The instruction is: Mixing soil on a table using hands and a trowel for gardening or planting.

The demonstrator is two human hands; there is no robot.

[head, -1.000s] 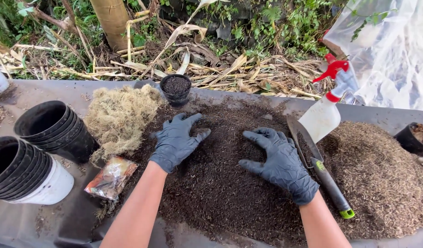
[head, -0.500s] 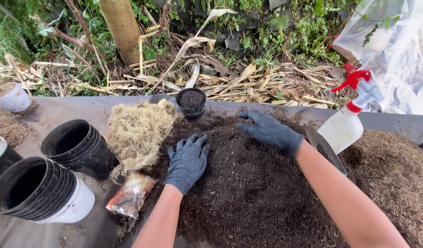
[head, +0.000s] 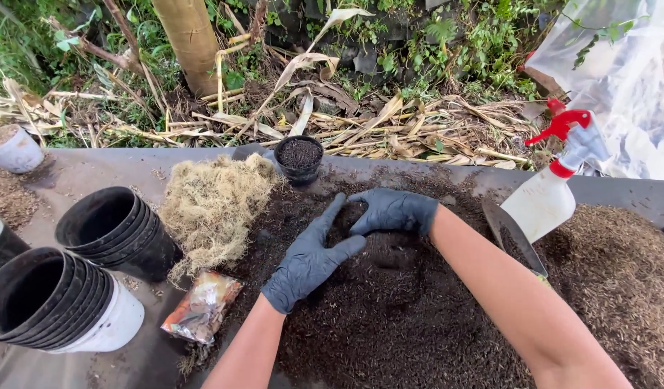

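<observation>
Both my hands wear dark gloves and rest on a heap of dark potting soil (head: 397,317) on a grey table (head: 80,173). My left hand (head: 310,256) lies flat with fingers spread, thumb pointing right. My right hand (head: 393,210) is cupped, fingers curled into the soil just beyond the left thumb; soil sits between the two hands. A small black pot (head: 299,157) filled with soil stands at the far edge of the heap, a hand's width beyond my fingers.
A clump of pale dry moss (head: 213,205) lies left of the soil. Stacks of black pots (head: 112,230) (head: 44,299) stand at the left, with a small foil packet (head: 202,306) nearby. A trowel (head: 512,234), a spray bottle (head: 552,191) and brown husk pile (head: 620,281) are at the right.
My right hand has drawn back from the far edge toward the middle and curled into the soil near my left hand. The view has shifted slightly left.
</observation>
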